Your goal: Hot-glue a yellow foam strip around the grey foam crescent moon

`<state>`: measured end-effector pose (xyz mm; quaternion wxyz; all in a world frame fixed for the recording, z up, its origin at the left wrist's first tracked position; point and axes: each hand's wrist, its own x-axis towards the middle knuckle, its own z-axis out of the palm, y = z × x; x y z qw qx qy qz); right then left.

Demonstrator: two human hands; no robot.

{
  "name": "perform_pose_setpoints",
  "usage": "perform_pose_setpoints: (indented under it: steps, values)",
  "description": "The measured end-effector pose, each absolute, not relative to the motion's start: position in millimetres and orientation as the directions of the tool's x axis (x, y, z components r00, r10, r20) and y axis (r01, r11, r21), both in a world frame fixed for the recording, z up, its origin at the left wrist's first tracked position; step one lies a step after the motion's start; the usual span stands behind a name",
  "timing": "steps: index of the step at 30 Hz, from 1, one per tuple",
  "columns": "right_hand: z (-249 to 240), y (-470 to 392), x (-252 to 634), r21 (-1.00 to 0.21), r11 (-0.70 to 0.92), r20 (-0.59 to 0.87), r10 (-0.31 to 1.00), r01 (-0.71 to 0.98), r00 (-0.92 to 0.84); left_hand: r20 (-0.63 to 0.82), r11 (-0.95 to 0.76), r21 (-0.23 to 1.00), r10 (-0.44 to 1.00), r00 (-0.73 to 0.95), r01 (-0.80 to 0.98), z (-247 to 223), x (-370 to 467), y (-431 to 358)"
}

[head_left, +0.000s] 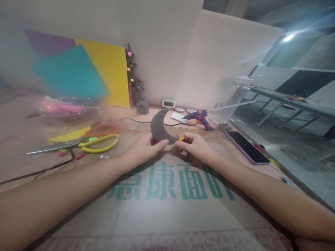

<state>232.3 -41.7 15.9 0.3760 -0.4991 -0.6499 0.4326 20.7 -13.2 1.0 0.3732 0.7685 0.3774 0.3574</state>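
A dark grey crescent moon (158, 125), its surface lined as if wound with yarn, stands tilted above the table between my hands. My left hand (145, 148) grips its lower left edge, thumb across the front. At the crescent's lower right tip, my right hand (195, 144) pinches a small yellow piece (181, 138) against or beside the tip; which of the two I cannot tell. Beyond the crescent lies a dark blue glue gun (200, 118) with a red light on it. Yellow-handled scissors (99, 143) rest to the left.
Purple, teal and yellow sheets (107, 69) lean at the back left, near a bowl (65, 107) of pink items. A small decorated stand (142, 106), a white digital clock (169, 103) and a phone (247, 148) are on the table. Cardboard with green characters (162, 216) lies in front.
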Motion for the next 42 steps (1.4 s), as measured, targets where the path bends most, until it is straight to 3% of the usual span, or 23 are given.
perform_pose_setpoints:
  steps: [4,23,28,33,37,42]
  values:
    - [13,-40,233,-0.955,0.105,0.041,0.973,0.277,-0.227,0.274,-0.458,0.83,0.833,0.481,0.32,1,21,-13]
    - [13,-39,235,-0.896,0.181,0.077,0.963,0.405,-0.258,0.264,-0.455,0.829,0.831,0.49,0.325,2,20,-14]
    - [11,-38,236,-0.867,0.238,0.149,0.962,0.437,-0.229,0.249,-0.44,0.825,0.846,0.471,0.354,2,20,-12]
    - [8,-34,241,-0.879,0.3,0.313,0.95,0.37,-0.026,0.27,-0.418,0.843,0.873,0.406,0.338,3,20,-11]
    - [11,-33,243,-0.848,0.318,0.39,0.916,0.424,0.092,0.265,-0.406,0.845,0.883,0.387,0.347,2,19,-9]
    - [12,-34,243,-0.797,0.333,0.411,0.91,0.504,0.048,0.257,-0.401,0.849,0.882,0.394,0.343,3,20,-8]
